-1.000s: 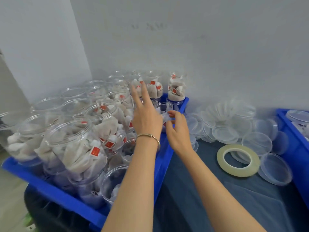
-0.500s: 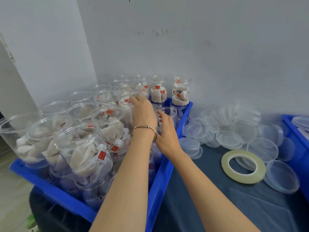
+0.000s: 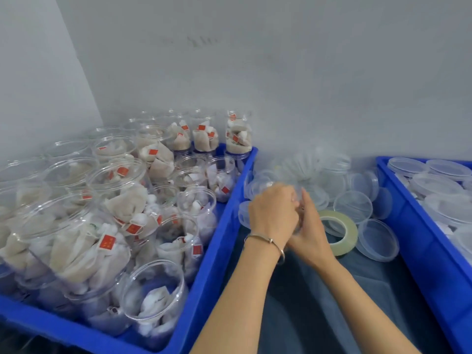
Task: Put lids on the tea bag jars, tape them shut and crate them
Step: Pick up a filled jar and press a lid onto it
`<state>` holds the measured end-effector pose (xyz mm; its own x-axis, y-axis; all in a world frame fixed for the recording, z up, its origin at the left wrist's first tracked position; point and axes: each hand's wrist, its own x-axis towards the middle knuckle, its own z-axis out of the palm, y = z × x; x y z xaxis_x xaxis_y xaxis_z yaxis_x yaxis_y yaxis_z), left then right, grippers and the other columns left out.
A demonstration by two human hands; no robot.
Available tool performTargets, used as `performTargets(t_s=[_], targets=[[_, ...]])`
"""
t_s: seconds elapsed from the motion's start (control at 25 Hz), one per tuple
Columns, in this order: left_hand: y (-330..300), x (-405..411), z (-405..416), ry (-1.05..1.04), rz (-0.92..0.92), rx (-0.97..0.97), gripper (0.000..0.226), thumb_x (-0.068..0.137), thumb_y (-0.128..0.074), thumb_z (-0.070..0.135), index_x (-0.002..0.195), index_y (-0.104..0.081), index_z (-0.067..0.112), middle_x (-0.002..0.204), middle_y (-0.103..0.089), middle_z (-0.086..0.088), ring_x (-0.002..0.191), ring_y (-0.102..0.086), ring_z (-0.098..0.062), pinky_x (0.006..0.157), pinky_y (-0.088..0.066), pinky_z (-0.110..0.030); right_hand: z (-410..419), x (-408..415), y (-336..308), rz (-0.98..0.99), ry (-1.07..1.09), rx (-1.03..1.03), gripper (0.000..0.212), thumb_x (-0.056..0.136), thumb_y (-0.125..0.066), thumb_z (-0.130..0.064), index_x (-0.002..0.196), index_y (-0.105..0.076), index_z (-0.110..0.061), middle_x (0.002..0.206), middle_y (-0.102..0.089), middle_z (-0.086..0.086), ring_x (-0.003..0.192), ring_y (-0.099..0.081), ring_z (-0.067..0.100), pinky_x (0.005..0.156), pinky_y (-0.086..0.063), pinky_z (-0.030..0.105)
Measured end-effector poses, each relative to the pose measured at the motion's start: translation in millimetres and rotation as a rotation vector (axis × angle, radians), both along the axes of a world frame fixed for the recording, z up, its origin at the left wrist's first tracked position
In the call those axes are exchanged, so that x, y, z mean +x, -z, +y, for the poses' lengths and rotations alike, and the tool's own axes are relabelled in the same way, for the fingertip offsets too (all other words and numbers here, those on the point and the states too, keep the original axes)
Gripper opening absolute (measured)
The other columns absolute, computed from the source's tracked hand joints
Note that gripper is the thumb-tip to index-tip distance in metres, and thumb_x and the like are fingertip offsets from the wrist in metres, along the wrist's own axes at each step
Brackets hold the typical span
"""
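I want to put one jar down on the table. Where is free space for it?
Free: the dark cloth near you, between the left blue crate and the right blue crate, below the tape roll. Crowded: the loose lids by the wall, and the left crate, packed with jars.

Dark bench (image 3: pixel 301 310), surface maybe cloth-covered. On it: tape roll (image 3: pixel 342 232), loose clear lids (image 3: pixel 353 205), blue crate (image 3: pixel 217 241) left, second crate (image 3: pixel 419 241) right.

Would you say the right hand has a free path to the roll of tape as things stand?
Probably yes. The roll of tape lies flat on the cloth directly beside the right hand, with nothing between them. That hand seems busy, though, pressed against the left hand around something clear and hard to make out.
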<state>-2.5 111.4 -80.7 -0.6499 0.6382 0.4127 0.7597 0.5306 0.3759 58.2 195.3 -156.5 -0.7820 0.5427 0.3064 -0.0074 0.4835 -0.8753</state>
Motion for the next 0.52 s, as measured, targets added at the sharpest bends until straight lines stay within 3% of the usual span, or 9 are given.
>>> performTargets(t_s=[0.08, 0.16, 0.24, 0.28, 0.36, 0.44, 0.52], targets=[[22.5, 6.0, -0.7, 0.085, -0.103, 0.001, 0.013, 0.092, -0.059, 0.027, 0.096, -0.071, 0.025, 0.103, -0.068, 0.006, 0.101, -0.054, -0.018, 0.072, -0.037, -0.027, 21.9, 40.1, 15.5, -0.062, -0.039, 0.109, 0.081, 0.078, -0.072, -0.012, 0.142, -0.027, -0.035, 0.135, -0.045, -0.017, 0.123, -0.042, -0.006, 0.108, -0.035, 0.034], [43.5, 4.7, -4.5, 0.209, -0.176, 0.051, 0.01, 0.088, -0.066, 0.026, 0.091, -0.075, 0.026, 0.109, -0.067, 0.014, 0.107, -0.041, -0.014, 0.09, -0.041, -0.032, 52.4, 68.3, 29.9, -0.076, 0.261, 0.293, 0.067, 0.079, -0.06, -0.012, 0.14, -0.038, -0.029, 0.14, -0.046, -0.004, 0.129, -0.038, 0.005, 0.108, -0.033, 0.04], [62.6, -1.5, -11.4, 0.349, -0.323, 0.156, 0.008, 0.082, -0.075, 0.027, 0.089, -0.075, 0.026, 0.136, -0.046, 0.02, 0.126, -0.026, -0.007, 0.111, -0.026, -0.027, 78.5, 86.3, 37.2, -0.354, 0.608, 0.352, 0.066, 0.084, -0.058, -0.021, 0.145, -0.035, -0.014, 0.148, -0.036, 0.011, 0.139, -0.026, 0.024, 0.11, -0.029, 0.051], [70.6, -1.9, -15.1, 0.414, -0.46, 0.208, 0.015, 0.077, -0.079, 0.026, 0.09, -0.072, 0.027, 0.146, -0.03, 0.022, 0.134, -0.017, 0.0, 0.113, -0.018, -0.018, 85.6, 90.6, 39.4, -0.564, 0.657, 0.313, 0.066, 0.09, -0.056, -0.029, 0.148, -0.029, -0.012, 0.152, -0.029, 0.012, 0.142, -0.019, 0.028, 0.111, -0.027, 0.052], [85.8, 6.9, -18.9, 0.467, -0.697, 0.333, 0.043, 0.064, -0.089, 0.024, 0.093, -0.058, 0.028, 0.145, -0.018, 0.027, 0.133, -0.019, 0.013, 0.106, -0.024, -0.01, 91.4, 94.4, 46.4, -0.834, 0.628, 0.355, 0.061, 0.094, -0.051, -0.041, 0.145, -0.032, -0.013, 0.15, -0.032, 0.012, 0.139, -0.025, 0.03, 0.108, -0.033, 0.046], [98.7, 24.0, -11.1, 0.391, -0.737, 0.494, 0.067, 0.052, -0.094, 0.023, 0.098, -0.045, 0.028, 0.127, -0.036, 0.028, 0.118, -0.039, 0.011, 0.097, -0.035, -0.015, 91.4, 96.1, 50.2, -0.795, 0.643, 0.46, 0.037, 0.095, -0.051, -0.038, 0.123, -0.051, -0.014, 0.13, -0.05, 0.011, 0.121, -0.042, 0.028, 0.093, -0.044, 0.042], [108.5, 39.1, 1.8, 0.31, -0.741, 0.606, 0.078, 0.048, -0.095, 0.026, 0.104, -0.041, 0.032, 0.116, -0.046, 0.024, 0.109, -0.048, 0.005, 0.092, -0.041, -0.016, 89.8, 96.7, 48.6, -0.679, 0.676, 0.507, 0.016, 0.096, -0.051, -0.027, 0.102, -0.058, -0.014, 0.112, -0.058, 0.008, 0.104, -0.05, 0.024, 0.085, -0.047, 0.041]])
